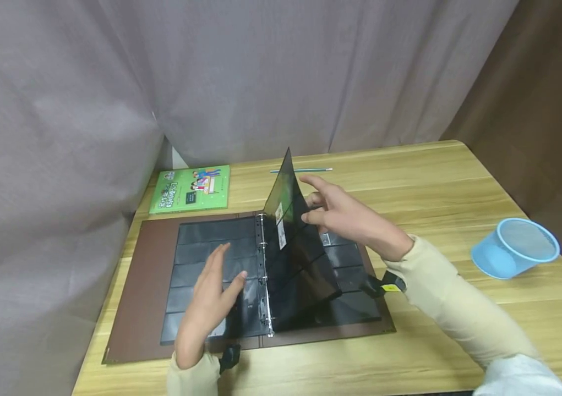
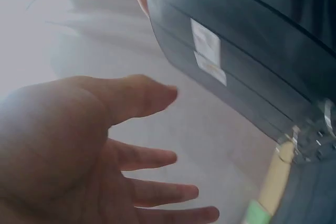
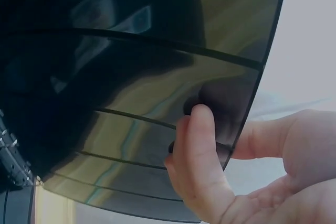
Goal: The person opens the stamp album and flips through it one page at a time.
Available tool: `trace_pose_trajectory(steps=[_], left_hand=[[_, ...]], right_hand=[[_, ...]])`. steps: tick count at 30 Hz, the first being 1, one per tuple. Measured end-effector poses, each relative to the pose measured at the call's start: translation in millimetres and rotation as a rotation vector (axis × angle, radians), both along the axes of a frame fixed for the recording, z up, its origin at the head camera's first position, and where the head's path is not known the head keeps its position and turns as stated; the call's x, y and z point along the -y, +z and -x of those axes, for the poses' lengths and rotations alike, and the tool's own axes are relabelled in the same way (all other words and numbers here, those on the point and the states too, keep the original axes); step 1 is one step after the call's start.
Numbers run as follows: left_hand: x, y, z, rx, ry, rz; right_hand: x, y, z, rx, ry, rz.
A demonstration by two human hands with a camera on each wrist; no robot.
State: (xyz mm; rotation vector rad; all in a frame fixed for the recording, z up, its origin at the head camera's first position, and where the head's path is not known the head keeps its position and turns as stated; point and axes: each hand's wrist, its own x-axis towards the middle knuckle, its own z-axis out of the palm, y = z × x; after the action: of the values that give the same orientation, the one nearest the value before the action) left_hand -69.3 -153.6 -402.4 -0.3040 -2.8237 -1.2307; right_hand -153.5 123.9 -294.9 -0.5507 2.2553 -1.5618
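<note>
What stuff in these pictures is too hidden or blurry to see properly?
- Small white labels on the raised black plastic sleeve page: print too small, head and left wrist views.
- Right hand: fingertips hidden behind the page, head view.
- Left hand: covers the pockets beneath.
- Green book: cover text too small.

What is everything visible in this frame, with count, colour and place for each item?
binder: one, brown cover, lying open on the table's near left.
sleeve pages: several, black, flat on both sides of the rings.
lifted page: one, black, standing upright at the rings.
booklet: one, green, behind the binder.
pencil: one, greenish, at the table's far edge.
basket: one, light blue mesh, tipped on its side at right.
table: one, light wood.
curtain: grey, behind.
left hand: flat on the left pages.
right hand: pinching the lifted page's edge.
</note>
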Motion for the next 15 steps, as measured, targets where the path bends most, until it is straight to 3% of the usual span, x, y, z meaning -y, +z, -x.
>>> trace_pose_trajectory(steps=[8,15], left_hand=[[-11.9,31.3,2.7,-0.076,-0.006,-0.081],[-22.5,47.4,2.6,-0.167,-0.065,-0.118]], right_hand=[[23.4,10.1,0.5,0.007,-0.006,-0.035],[40.2,17.0,1.8,0.026,0.006,-0.044]])
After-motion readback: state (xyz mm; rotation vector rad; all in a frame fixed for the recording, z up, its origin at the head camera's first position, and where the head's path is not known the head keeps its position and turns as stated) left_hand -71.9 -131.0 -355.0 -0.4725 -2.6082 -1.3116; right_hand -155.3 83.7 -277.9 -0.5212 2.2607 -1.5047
